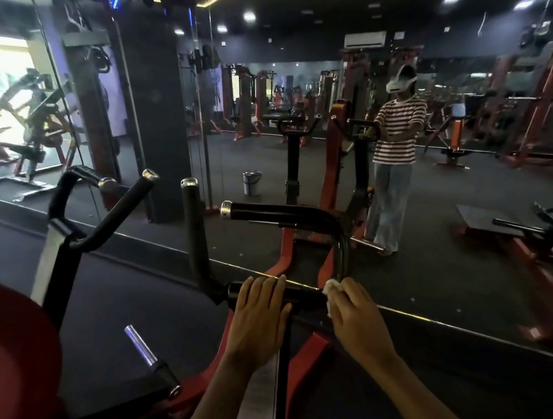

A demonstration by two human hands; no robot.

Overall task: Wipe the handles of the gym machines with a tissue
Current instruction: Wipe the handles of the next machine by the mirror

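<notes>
A black gym machine handle bar [306,295] runs crosswise in front of me, low in the middle of the view. My left hand [257,317] grips this bar, fingers curled over its top. Just to its right, my right hand [356,313] holds a white tissue [332,288] against the bar where it bends upward. From that bend a curved black handle [285,213] with a chrome end cap rises to the left. An upright black grip [195,231] stands beside it.
A second pair of black handles [111,213] stands on the left, above a red pad [14,356]. A chrome peg [141,344] sticks up near my left forearm. A mirror wall ahead shows a person in a striped shirt [397,135] and more machines.
</notes>
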